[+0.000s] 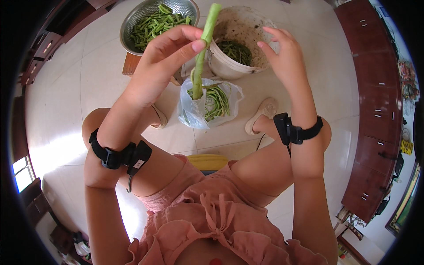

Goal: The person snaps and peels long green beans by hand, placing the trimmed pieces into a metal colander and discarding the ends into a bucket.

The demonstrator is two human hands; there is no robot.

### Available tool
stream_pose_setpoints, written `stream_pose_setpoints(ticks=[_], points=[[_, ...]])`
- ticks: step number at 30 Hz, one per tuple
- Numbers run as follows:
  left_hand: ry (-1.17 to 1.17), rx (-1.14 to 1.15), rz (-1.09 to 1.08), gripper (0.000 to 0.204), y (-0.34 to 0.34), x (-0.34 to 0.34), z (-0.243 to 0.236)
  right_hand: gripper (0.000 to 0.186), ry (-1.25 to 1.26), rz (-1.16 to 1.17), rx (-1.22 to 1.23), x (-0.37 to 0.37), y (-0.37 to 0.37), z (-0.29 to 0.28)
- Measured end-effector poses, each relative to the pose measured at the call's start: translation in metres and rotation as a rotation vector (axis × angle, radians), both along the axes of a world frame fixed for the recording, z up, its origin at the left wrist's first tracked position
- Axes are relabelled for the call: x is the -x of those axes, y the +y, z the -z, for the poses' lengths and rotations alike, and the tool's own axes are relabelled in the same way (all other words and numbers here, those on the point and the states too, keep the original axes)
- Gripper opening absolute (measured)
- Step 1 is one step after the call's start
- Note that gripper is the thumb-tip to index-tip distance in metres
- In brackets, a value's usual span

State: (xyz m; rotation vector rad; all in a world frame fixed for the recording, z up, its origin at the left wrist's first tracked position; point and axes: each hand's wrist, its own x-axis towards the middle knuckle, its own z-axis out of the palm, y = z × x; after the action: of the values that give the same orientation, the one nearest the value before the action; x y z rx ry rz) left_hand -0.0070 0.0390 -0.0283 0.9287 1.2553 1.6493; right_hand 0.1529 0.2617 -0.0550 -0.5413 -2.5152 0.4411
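Observation:
My left hand (pixel 161 64) pinches a long green stalk (pixel 199 70) between thumb and fingers. The stalk stands nearly upright, its lower end over an opened clear plastic bag (pixel 187 114) of thin green strands (pixel 216 104). At the right, my right hand (pixel 287 59) is raised by the rim of a dirt-flecked white bucket (pixel 229 72), thumb and fingers apart, holding nothing. Dark green scraps (pixel 236 52) lie at the bottom of the bucket. Beyond my left hand sits a perforated metal basin (pixel 125 37) with many short green cut pieces (pixel 159 24).
The basin rests on a small wooden stool (pixel 131 64). The bag stands on the pale tiled floor (pixel 57 101) between my feet, near my beige shoes (pixel 266 110). Dark red cabinets (pixel 375 101) line the right side. Black straps with small devices (pixel 293 131) circle my forearms.

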Motion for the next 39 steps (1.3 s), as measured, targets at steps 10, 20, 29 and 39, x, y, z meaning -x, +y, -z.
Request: stream_pose_setpoints(ticks=[10,20,29,39], points=[[0.115,0.018,0.073,0.022,0.005,-0.012,0.012,0.034,0.123,-0.461,-0.202,0.006,-0.068,-0.073],[0.327,0.119,0.12,0.016,0.004,-0.016,0.018,0.014,0.063,-0.444,-0.387,-0.001,-0.06,-0.061],[0.409,0.018,-0.041,0.015,-0.001,-0.029,0.021,0.011,0.146,-0.299,0.002,-0.01,-0.081,-0.026],[0.866,-0.148,0.038,0.021,-0.002,-0.039,0.03,0.011,-0.253,-0.577,0.568,-0.029,-0.059,-0.038]])
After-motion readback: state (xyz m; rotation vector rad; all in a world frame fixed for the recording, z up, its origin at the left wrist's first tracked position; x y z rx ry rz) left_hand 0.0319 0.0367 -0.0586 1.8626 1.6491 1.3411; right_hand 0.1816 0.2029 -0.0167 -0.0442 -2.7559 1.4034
